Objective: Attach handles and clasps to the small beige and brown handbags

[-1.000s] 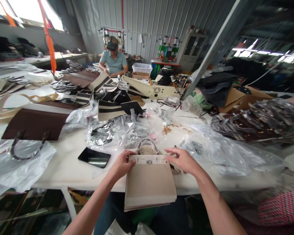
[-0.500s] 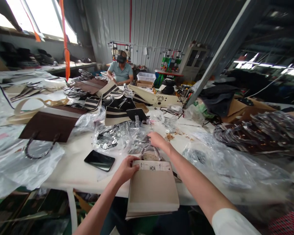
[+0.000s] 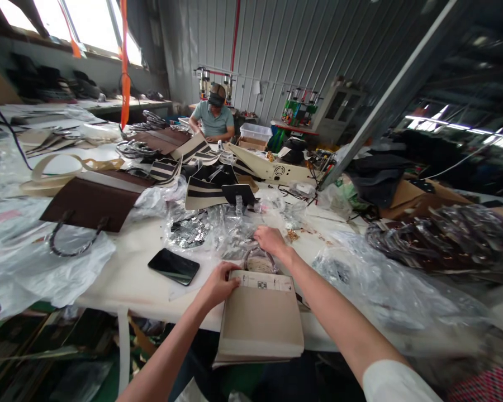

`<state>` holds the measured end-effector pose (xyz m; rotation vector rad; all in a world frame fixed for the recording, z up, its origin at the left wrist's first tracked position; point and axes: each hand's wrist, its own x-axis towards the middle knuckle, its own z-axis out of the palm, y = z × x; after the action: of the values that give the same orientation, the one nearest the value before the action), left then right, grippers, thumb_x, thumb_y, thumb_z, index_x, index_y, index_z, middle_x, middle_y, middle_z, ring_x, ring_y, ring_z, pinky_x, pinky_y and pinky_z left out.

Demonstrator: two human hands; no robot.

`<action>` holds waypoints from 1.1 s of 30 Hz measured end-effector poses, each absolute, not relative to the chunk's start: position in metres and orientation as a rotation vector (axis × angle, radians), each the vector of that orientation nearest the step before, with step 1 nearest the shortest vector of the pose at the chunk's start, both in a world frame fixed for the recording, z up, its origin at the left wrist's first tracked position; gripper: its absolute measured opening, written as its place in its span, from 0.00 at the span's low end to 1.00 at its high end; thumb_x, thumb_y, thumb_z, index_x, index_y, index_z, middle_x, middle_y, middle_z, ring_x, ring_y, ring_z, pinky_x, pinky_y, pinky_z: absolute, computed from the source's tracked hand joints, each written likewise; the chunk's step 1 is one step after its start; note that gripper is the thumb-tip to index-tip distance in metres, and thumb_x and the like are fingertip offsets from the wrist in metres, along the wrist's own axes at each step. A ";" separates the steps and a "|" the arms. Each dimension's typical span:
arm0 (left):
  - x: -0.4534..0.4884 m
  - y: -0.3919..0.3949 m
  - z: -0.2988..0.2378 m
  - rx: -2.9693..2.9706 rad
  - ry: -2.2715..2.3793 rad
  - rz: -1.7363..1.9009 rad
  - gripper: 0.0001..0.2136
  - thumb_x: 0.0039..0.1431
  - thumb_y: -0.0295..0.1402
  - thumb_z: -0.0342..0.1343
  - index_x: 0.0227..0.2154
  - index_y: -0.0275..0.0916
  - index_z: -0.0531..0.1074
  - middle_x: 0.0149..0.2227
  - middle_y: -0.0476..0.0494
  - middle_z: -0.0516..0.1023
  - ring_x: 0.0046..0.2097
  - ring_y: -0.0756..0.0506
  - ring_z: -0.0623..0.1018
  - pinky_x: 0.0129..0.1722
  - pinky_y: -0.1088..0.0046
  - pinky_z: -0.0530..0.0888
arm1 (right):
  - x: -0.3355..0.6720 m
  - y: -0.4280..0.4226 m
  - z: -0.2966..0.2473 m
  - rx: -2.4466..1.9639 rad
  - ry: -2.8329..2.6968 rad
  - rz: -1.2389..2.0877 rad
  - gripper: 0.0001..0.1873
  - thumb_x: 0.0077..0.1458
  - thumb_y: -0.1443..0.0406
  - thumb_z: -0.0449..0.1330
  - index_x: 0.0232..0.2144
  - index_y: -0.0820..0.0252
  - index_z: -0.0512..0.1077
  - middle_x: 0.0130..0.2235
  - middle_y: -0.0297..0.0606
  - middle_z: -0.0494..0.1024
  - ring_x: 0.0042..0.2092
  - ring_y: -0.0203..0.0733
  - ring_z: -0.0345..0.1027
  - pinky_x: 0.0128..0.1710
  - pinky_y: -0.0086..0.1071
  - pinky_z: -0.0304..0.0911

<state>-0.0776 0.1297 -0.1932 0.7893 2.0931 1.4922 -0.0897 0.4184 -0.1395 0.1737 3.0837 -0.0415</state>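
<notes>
Beige bag [image 3: 260, 321] hangs half over near edge of white table [image 3: 129, 273]. Left hand [image 3: 218, 285] pinches bag's top left corner, fingers curled shut on it. Right hand [image 3: 270, 240] further out, palm down on crinkly plastic wrap [image 3: 230, 229] past bag handle [image 3: 257, 258], grip hidden, can't tell. Black phone [image 3: 174, 266] left of bag. Brown bag [image 3: 90, 204] further left. Person in teal shirt [image 3: 213, 117] at far end.

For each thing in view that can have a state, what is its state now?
Beige bag: lying flat, overhanging the table edge.
Bag handle: plastic-wrapped, pointing away.
Left hand: gripping the bag's top corner.
Right hand: on the crumpled plastic beyond the handle; grip unclear.
Phone: screen dark, lying flat.
Brown bag: lying flat.
</notes>
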 end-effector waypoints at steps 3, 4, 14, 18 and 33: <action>-0.078 0.131 -0.193 0.753 2.082 1.497 0.17 0.57 0.27 0.64 0.50 0.38 0.87 0.52 0.37 0.83 0.53 0.36 0.81 0.56 0.59 0.76 | -0.085 0.423 -0.138 0.229 3.087 -0.016 0.21 0.80 0.63 0.49 0.52 0.59 0.84 0.58 0.49 0.83 0.59 0.50 0.78 0.54 0.34 0.67; -0.078 0.131 -0.193 0.746 2.084 1.499 0.17 0.57 0.27 0.64 0.49 0.38 0.87 0.52 0.37 0.83 0.53 0.36 0.81 0.56 0.59 0.76 | -0.084 0.424 -0.138 0.246 3.080 -0.016 0.21 0.80 0.63 0.50 0.54 0.58 0.83 0.59 0.49 0.83 0.60 0.50 0.77 0.55 0.34 0.67; -0.077 0.134 -0.207 0.705 2.095 1.529 0.20 0.49 0.31 0.62 0.46 0.40 0.86 0.50 0.37 0.83 0.54 0.31 0.79 0.59 0.55 0.75 | -0.100 0.408 -0.135 0.283 3.132 -0.085 0.10 0.69 0.64 0.65 0.39 0.56 0.88 0.51 0.49 0.86 0.50 0.56 0.85 0.50 0.39 0.73; -0.076 0.135 -0.206 0.680 2.096 1.531 0.20 0.47 0.34 0.62 0.45 0.44 0.86 0.50 0.38 0.83 0.57 0.28 0.78 0.59 0.52 0.74 | -0.104 0.413 -0.141 0.250 3.193 -0.132 0.18 0.71 0.68 0.57 0.37 0.54 0.88 0.49 0.51 0.87 0.51 0.60 0.85 0.51 0.44 0.73; -0.080 0.131 -0.195 0.787 2.109 1.511 0.19 0.55 0.30 0.64 0.50 0.37 0.86 0.50 0.36 0.85 0.53 0.34 0.82 0.59 0.56 0.76 | -0.085 0.431 -0.137 0.239 3.163 -0.630 0.13 0.72 0.65 0.62 0.49 0.54 0.88 0.56 0.41 0.89 0.59 0.46 0.81 0.60 0.31 0.68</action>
<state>-0.0801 0.1308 -0.1954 0.7872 2.1090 1.5107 -0.0848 0.4307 -0.1367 0.2391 3.1630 -0.6299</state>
